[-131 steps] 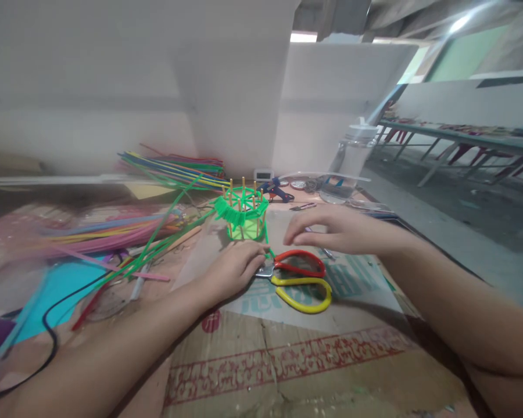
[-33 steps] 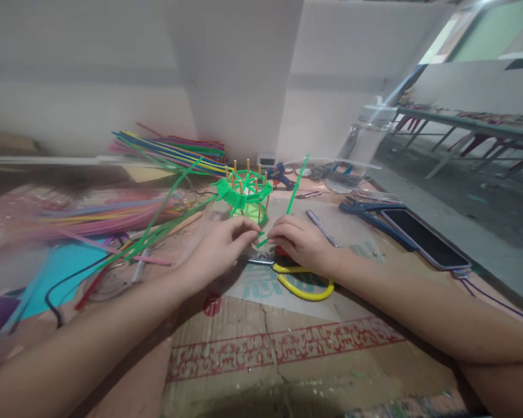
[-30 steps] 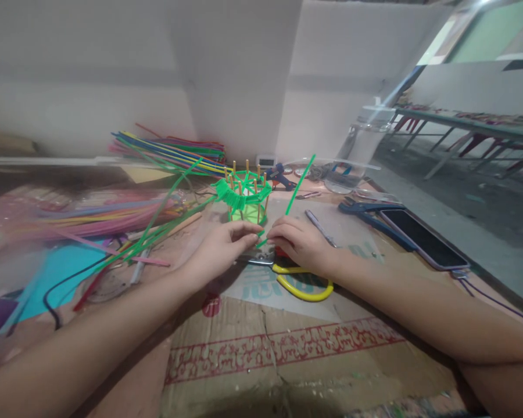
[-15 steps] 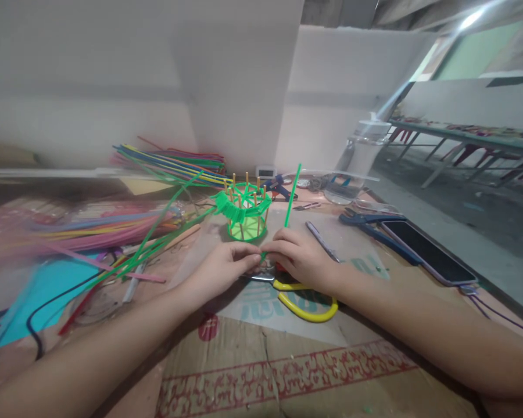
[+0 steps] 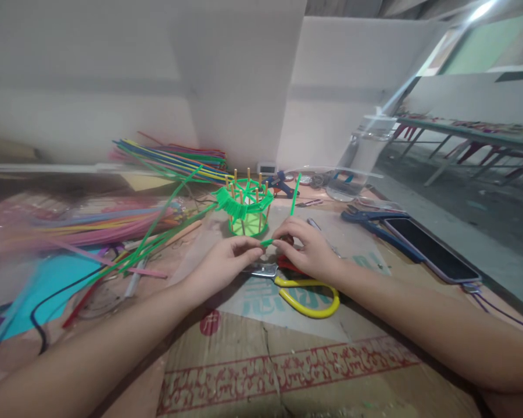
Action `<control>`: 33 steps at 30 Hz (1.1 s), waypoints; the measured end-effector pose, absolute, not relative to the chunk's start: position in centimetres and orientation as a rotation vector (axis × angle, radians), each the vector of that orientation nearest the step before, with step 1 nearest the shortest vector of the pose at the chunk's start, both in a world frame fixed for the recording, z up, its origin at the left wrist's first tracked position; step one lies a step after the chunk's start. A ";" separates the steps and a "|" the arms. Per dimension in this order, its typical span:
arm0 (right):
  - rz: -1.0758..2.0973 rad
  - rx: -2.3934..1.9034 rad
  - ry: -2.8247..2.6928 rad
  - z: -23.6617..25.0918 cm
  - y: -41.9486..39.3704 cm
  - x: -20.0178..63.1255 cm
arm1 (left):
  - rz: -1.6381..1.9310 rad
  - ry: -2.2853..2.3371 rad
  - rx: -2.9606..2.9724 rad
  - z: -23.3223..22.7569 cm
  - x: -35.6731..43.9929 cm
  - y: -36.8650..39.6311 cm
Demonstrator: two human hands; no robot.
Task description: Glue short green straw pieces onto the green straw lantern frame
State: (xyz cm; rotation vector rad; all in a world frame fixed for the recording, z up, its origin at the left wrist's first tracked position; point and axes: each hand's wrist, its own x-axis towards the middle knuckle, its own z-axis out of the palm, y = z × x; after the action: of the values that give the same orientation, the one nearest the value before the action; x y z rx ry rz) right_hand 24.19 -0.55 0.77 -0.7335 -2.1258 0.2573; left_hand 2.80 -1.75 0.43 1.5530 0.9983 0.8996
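My left hand (image 5: pixel 237 258) pinches one end of a green pipe cleaner (image 5: pixel 295 195) between thumb and fingers. Close beside it, my right hand (image 5: pixel 307 247) also grips the pipe cleaner, whose free end sticks up behind the right fingers. A short stretch of it shows between the two hands. Under them lie scissors with yellow handles (image 5: pixel 310 314), blades pointing left and partly covered. Just behind the hands stands a small round frame of wooden sticks (image 5: pixel 260 220) on a green base, with green pipe cleaner woven around its upper part.
Bundles of coloured pipe cleaners (image 5: pixel 169 159) lie at the back left. A blue glue gun (image 5: pixel 281 184) and a clear water bottle (image 5: pixel 364 154) stand behind. Blue-handled pliers (image 5: pixel 383 232) and a phone (image 5: pixel 431 248) are at right. Cardboard (image 5: pixel 226 371) covers the front.
My hands have moved slightly apart, showing more pipe cleaner between them. Its upright end sits lower behind my right hand. The view has shifted a little.
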 end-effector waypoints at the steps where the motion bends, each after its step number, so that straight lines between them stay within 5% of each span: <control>1: 0.255 -0.725 -2.136 0.8 -0.6 24.2 | 0.888 1.022 1.578 0.5 2.8 -1.9; 33: 0.253 -0.756 -2.221 0.7 -0.9 24.2 | 0.905 0.985 1.625 0.5 2.7 -2.1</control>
State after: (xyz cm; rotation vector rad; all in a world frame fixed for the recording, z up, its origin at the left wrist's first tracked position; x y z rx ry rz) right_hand 24.18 -0.94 0.72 -0.7557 -2.2208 0.2532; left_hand 2.71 -2.09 0.52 1.6255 0.9848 0.9055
